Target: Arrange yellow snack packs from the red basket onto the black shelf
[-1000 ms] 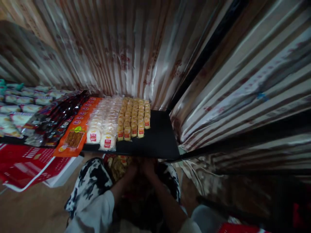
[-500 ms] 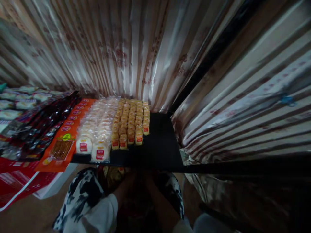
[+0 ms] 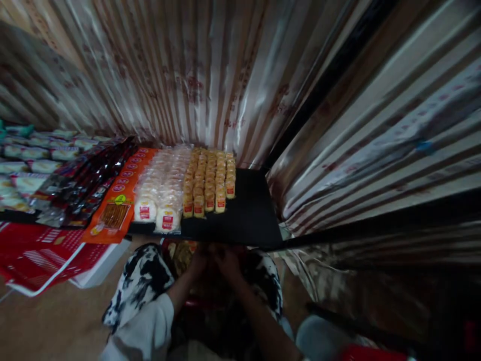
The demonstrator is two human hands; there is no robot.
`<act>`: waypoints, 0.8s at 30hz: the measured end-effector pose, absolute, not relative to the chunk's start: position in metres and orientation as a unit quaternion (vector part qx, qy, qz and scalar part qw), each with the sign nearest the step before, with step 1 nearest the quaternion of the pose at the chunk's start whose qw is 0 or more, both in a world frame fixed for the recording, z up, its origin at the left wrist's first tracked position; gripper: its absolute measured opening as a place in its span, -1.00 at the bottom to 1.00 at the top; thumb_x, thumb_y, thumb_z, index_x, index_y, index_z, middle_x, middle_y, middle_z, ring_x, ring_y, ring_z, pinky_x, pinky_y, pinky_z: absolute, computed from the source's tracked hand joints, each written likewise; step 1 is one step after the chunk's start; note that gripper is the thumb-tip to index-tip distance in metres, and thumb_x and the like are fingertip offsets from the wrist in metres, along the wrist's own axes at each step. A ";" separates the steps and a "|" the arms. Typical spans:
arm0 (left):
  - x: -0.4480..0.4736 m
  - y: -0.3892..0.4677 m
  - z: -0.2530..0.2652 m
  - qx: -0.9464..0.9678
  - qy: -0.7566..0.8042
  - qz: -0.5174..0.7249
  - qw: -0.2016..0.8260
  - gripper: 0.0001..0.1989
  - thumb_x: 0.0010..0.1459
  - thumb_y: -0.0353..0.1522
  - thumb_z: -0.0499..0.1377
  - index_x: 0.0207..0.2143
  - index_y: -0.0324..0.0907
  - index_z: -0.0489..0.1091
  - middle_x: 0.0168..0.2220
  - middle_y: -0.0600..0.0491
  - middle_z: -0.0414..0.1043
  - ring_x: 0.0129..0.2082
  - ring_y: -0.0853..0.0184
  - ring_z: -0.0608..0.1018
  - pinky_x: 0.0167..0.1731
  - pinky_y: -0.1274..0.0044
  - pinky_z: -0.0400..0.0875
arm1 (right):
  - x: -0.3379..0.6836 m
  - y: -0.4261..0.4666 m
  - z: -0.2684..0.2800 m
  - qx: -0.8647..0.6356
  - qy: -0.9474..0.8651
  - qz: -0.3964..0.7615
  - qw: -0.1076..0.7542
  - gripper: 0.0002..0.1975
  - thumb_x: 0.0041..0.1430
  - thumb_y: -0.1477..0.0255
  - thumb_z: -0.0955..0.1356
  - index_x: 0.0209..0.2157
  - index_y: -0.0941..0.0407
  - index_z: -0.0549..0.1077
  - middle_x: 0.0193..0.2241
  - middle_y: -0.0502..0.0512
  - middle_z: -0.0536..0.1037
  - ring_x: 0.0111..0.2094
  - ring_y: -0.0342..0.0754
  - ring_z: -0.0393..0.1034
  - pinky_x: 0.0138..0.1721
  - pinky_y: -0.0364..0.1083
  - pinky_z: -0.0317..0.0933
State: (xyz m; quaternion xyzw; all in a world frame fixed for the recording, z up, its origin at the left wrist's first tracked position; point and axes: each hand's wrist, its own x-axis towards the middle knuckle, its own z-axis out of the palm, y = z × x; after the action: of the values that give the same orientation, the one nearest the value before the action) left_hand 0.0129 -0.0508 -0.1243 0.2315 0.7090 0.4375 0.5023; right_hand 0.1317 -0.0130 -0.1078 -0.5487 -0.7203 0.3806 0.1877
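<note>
Low between my knees, my left hand (image 3: 200, 261) and my right hand (image 3: 226, 261) are close together, just below the front edge of the black shelf (image 3: 248, 215). Deep shadow hides their fingers, so I cannot make out what they hold, if anything. Beside my left hand, yellowish snack packs (image 3: 181, 254) lie in what looks like a red container, mostly hidden. On the shelf above stand rows of small golden wrapped snacks (image 3: 209, 186) with red labels. To their left are two rows of round white crackers (image 3: 168, 219) in clear wrappers.
Further left lie an orange snack packet (image 3: 116, 213), dark shiny packets (image 3: 86, 188) and white packets (image 3: 45, 153). A red basket (image 3: 45, 250) with a white handle is below the shelf. Striped sheeting (image 3: 210, 75) hangs behind, and a dark post (image 3: 323, 85) rises at the corner.
My view has shifted, so the shelf appears higher and the goods slightly to the right. More of my forearms and both hands now show below the shelf edge.
</note>
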 end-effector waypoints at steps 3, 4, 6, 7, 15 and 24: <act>0.013 -0.066 -0.122 0.240 0.692 0.437 0.522 -0.64 -0.08 -0.53 0.10 -0.17 -0.22 0.41 -0.05 -0.09 0.45 0.04 0.19 0.41 0.07 0.40 0.24 | 0.133 -0.022 -0.097 -0.515 -0.704 0.432 0.228 -0.73 0.07 0.34 0.28 -0.19 0.09 0.45 -0.21 0.13 0.55 -0.17 0.05 0.44 -0.07 0.03 0.27; 0.013 -0.071 -0.120 0.243 0.681 0.445 0.528 -0.61 -0.08 -0.54 0.10 -0.13 -0.22 0.39 -0.04 -0.07 0.44 0.04 0.21 0.41 0.07 0.42 0.25 | 0.134 -0.025 -0.095 -0.513 -0.698 0.441 0.237 -0.71 0.06 0.33 0.28 -0.17 0.09 0.44 -0.19 0.13 0.55 -0.14 0.04 0.43 -0.06 0.04 0.26; 0.013 -0.080 -0.115 0.245 0.662 0.466 0.533 -0.56 -0.07 -0.54 0.10 -0.06 -0.21 0.36 -0.01 -0.05 0.42 0.03 0.23 0.42 0.06 0.43 0.27 | 0.137 -0.030 -0.091 -0.512 -0.688 0.452 0.248 -0.66 0.04 0.33 0.30 -0.11 0.11 0.41 -0.13 0.15 0.52 -0.10 0.05 0.40 -0.03 0.04 0.24; 0.013 -0.083 -0.112 0.245 0.657 0.475 0.531 -0.55 -0.06 -0.52 0.11 -0.05 -0.21 0.35 -0.01 -0.05 0.42 0.02 0.23 0.43 0.06 0.42 0.28 | 0.138 -0.032 -0.089 -0.511 -0.684 0.456 0.251 -0.63 0.03 0.32 0.31 -0.10 0.11 0.40 -0.12 0.15 0.51 -0.09 0.05 0.40 -0.02 0.03 0.24; 0.019 -0.092 -0.078 0.277 0.648 0.521 0.482 -0.65 -0.11 -0.42 0.18 -0.18 -0.21 0.40 -0.13 -0.03 0.50 -0.08 0.20 0.49 0.04 0.30 0.28 | 0.144 -0.050 -0.068 -0.544 -0.658 0.452 0.260 -0.56 0.00 0.31 0.32 -0.06 0.16 0.37 -0.14 0.19 0.52 -0.09 0.06 0.40 -0.04 0.02 0.25; 0.037 -0.063 -0.023 0.349 0.638 0.528 0.438 -0.69 -0.04 -0.43 0.11 -0.18 -0.15 0.41 -0.12 0.00 0.49 -0.09 0.26 0.48 0.00 0.39 0.30 | 0.153 -0.029 -0.036 -0.545 -0.655 0.400 0.338 -0.58 0.05 0.21 0.26 -0.10 0.15 0.39 -0.16 0.19 0.52 -0.12 0.05 0.40 -0.06 0.01 0.26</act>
State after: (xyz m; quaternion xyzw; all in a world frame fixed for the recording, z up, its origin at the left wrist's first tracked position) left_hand 0.0366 -0.0628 -0.0233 0.3494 0.6382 0.5280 0.4380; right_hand 0.1534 -0.0292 -0.0355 -0.5447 -0.6552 0.3997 0.3380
